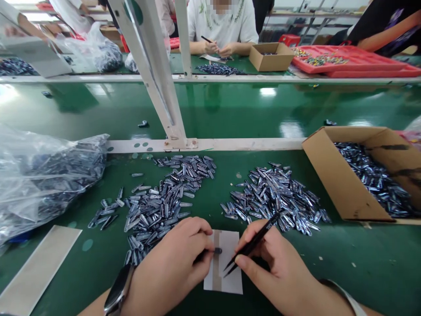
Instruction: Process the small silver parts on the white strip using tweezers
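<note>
Over the left part of a small white card (232, 263) with a tan strip, my left hand (184, 259) pinches a small dark piece (217, 250), whose end sticks out past the fingertips. My right hand (272, 259) holds black tweezers (253, 241) at the card's right edge; their two tips are slightly apart and point down-left over the card. Beyond my left hand spreads a pile of dark shiny pieces (161, 197). A second pile of similar pieces (272, 193) lies beyond my right hand.
A clear plastic bag of pieces (49, 175) is at the left, near a beige strip (39, 267). At the right stands a cardboard box (348, 188) holding more pieces. A white metal post (154, 74) rises from a rail. Across the green surface sits a person (222, 26).
</note>
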`<action>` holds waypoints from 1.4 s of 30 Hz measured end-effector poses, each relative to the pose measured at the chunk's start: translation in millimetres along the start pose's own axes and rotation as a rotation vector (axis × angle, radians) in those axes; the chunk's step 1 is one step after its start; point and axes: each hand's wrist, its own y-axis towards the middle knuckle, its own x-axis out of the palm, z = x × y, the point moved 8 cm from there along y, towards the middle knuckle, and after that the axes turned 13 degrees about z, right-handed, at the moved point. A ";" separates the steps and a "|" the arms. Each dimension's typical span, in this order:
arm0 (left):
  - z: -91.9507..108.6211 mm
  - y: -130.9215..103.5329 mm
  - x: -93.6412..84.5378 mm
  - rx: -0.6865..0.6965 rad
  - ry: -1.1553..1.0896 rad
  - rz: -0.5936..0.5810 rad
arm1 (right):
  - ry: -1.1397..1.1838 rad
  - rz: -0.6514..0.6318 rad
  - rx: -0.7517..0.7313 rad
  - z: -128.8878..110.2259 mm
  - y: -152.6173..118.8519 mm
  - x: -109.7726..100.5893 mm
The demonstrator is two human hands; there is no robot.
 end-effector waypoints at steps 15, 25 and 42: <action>5.5 -1.3 3.5 0.006 -0.040 -0.037 | -0.128 -0.039 0.015 1.8 -1.4 5.3; 6.2 -4.8 7.0 0.037 -0.018 -0.066 | -0.054 -0.017 0.085 8.0 0.8 5.3; 7.6 -3.9 4.8 0.061 -0.016 -0.023 | 0.025 0.181 -0.090 0.4 7.0 -8.6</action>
